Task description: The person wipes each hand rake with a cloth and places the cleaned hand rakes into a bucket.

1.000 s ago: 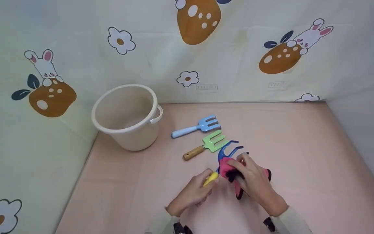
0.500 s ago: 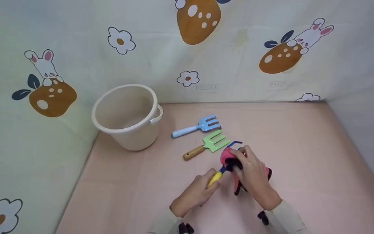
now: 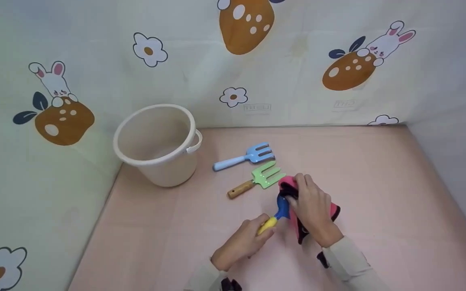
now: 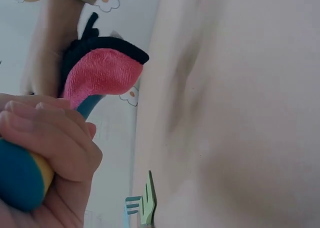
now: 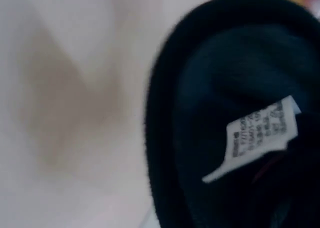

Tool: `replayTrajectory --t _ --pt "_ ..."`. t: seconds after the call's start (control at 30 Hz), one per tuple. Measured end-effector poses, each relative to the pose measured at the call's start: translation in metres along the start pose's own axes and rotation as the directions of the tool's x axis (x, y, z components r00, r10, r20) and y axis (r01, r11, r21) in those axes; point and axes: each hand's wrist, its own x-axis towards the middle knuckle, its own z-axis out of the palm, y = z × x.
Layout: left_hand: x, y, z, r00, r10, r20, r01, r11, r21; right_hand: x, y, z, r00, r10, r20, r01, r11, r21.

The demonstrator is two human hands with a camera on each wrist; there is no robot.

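Note:
My left hand (image 3: 247,238) grips the yellow handle of a small hand rake (image 3: 282,206) with a blue metal head. The handle's blue butt end shows large in the left wrist view, with fingers (image 4: 55,143) curled round it. My right hand (image 3: 312,206) holds a pink cloth (image 3: 333,211) with black edging, bunched over the rake's tines, which are hidden. Part of the cloth hangs below that hand. In the left wrist view the cloth (image 4: 107,73) drapes over the blue metal. Its black underside (image 5: 215,88) fills much of the right wrist view, with a white printed label (image 5: 260,133).
Beyond the hands, a green hand fork (image 3: 265,176) with a wooden handle lies on the pinkish table cover (image 3: 156,242). Behind it lies a light blue hand fork (image 3: 257,154). A cream bucket (image 3: 170,171) stands at the back left, near the patterned cloth wall (image 3: 192,72).
The right hand has moved the cloth up over the rake's tines, covering them, while more of the blue neck now shows. The left hand has shifted slightly right with the handle.

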Motion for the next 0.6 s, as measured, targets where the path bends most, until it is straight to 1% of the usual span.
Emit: replayTrajectory --t 0.13,0.23,0.33,0.43,0.6 --pt "0.000 0.001 -0.002 0.996 -0.080 0.029 0.082 0.993 -0.085 0.002 0.003 0.006 0.999 -0.007 0.039 0.010 0.998 -0.058" --pt "0.001 0.003 -0.003 0.993 -0.108 0.058 0.113 0.987 -0.112 0.002 0.005 0.009 0.999 -0.007 0.045 0.011 0.997 -0.072" --pt "0.000 0.004 -0.003 0.992 -0.103 0.066 0.110 0.988 -0.105 0.002 0.008 0.011 0.999 -0.001 0.049 0.004 0.998 -0.062" --pt "0.002 0.006 -0.003 0.991 -0.113 0.068 0.119 0.989 -0.091 0.003 0.010 0.012 0.999 0.011 0.046 -0.009 0.999 -0.048" --pt "0.005 0.006 -0.008 0.980 -0.179 0.085 0.185 0.980 -0.073 0.005 0.016 0.009 0.998 0.038 0.058 -0.038 0.999 -0.010"
